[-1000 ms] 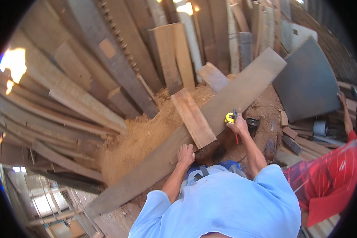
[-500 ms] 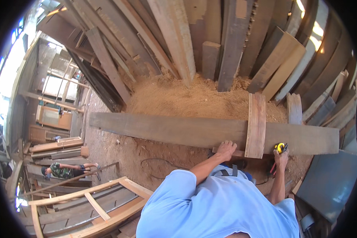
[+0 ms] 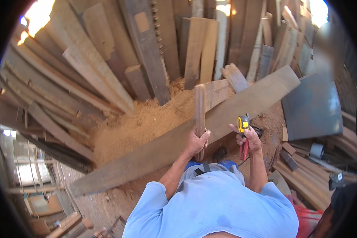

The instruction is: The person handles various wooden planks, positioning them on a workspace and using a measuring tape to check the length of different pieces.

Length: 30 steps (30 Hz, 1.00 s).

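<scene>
A: Both hands busy! Your left hand (image 3: 196,142) is wrapped round the near end of the short board (image 3: 200,104), thumb on its right side, narrow edge showing, right over the long plank (image 3: 154,154)

B: And your right hand (image 3: 250,139) grips the tape measure (image 3: 243,122), index finger poking out left, a red thing (image 3: 245,150) just below; can't tell what it is

A: With the sawdust (image 3: 146,123) off to the far left, your board's far end is the tricky bit: firm wrist, or it could dip

B: Steady there! Square that board up first, and mind the tape doesn't knock it
</scene>
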{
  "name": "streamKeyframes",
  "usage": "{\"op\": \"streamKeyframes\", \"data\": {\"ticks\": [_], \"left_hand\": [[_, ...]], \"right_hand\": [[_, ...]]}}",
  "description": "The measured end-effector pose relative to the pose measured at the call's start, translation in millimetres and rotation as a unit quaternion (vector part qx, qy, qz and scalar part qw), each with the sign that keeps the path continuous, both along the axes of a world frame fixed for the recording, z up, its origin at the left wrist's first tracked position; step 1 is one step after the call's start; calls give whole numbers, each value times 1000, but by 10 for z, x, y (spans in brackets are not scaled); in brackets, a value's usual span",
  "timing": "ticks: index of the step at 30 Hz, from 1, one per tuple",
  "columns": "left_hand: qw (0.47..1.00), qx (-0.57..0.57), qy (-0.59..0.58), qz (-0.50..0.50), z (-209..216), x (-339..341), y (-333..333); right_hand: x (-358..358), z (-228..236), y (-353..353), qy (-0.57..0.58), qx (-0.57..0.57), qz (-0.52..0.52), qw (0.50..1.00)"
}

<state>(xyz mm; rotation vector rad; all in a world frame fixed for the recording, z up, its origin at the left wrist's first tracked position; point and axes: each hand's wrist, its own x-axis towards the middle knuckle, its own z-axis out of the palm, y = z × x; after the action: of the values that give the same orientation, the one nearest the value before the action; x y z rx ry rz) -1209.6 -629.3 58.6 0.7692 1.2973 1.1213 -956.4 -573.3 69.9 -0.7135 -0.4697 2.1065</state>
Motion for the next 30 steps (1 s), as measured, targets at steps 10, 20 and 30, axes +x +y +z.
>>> {"op": "streamKeyframes", "data": {"ticks": [10,20,30], "left_hand": [[932,-99,-266,-226,159,141,-207],[870,7,18,-493,-669,-166,-939],[881,-79,216,-413,-937,-1088,-661]], "right_hand": [[-740,467,-387,-161,125,-30,978],[-1237,-287,-1588,-287,40,-151,945],[-626,-1130,-1964,-466,-41,-46,882]]}}
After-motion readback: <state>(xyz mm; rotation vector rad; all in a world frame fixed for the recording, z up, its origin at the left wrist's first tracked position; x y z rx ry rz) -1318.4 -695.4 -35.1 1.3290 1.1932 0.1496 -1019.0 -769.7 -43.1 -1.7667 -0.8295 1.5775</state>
